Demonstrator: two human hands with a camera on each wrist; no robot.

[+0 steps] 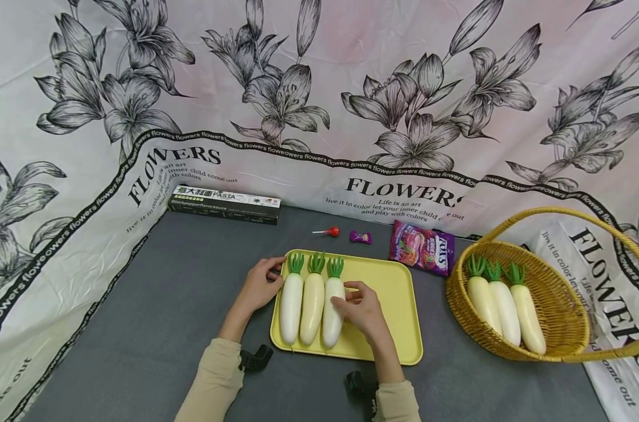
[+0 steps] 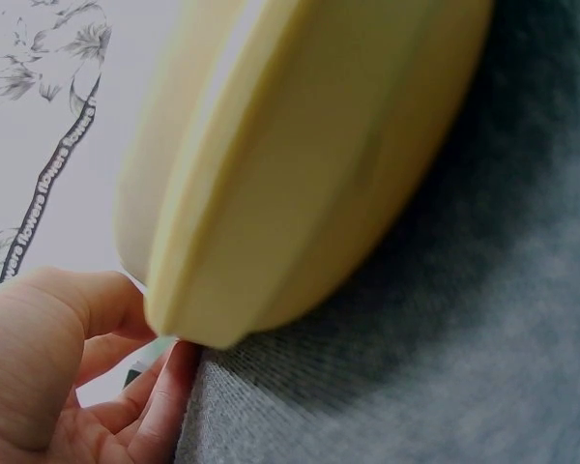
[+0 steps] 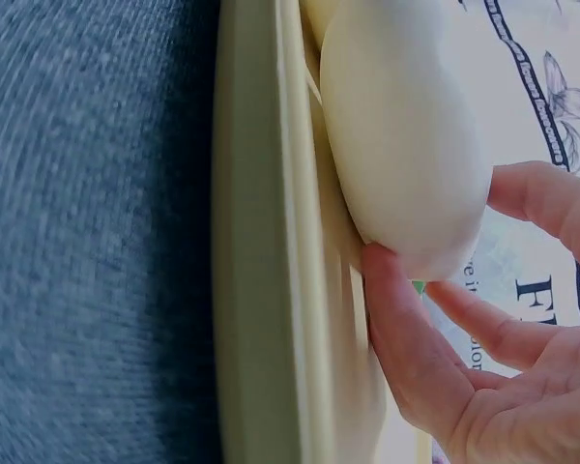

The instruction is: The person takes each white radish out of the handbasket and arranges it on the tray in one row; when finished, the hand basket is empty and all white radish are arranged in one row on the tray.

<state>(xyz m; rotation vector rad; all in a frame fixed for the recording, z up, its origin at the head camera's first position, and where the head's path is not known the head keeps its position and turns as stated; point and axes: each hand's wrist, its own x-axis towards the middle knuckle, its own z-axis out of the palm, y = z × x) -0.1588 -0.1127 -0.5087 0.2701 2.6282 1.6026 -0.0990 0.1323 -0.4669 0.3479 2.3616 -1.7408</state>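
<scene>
Three white radishes with green tops lie side by side on the yellow tray (image 1: pixel 379 346): a white one (image 1: pixel 291 308) at left, a creamier one (image 1: pixel 312 308) in the middle and a white one (image 1: pixel 331 325) at right. My right hand (image 1: pixel 365 310) holds the rightmost white radish, thumb and fingers about its sides in the right wrist view. At the tray's upper left edge, my left hand (image 1: pixel 258 285) grips the rim; its fingertips (image 2: pixel 169 401) are partly hidden behind the tray in the left wrist view.
A wicker basket (image 1: pixel 572 299) with a tall handle holds three more white radishes (image 1: pixel 505 308) at right. Along the back lie a pasta box (image 1: pixel 224 205), a red lollipop (image 1: pixel 333 231), a small purple candy (image 1: pixel 360 237) and a purple snack bag (image 1: pixel 421 247). Flowered cloth rises behind.
</scene>
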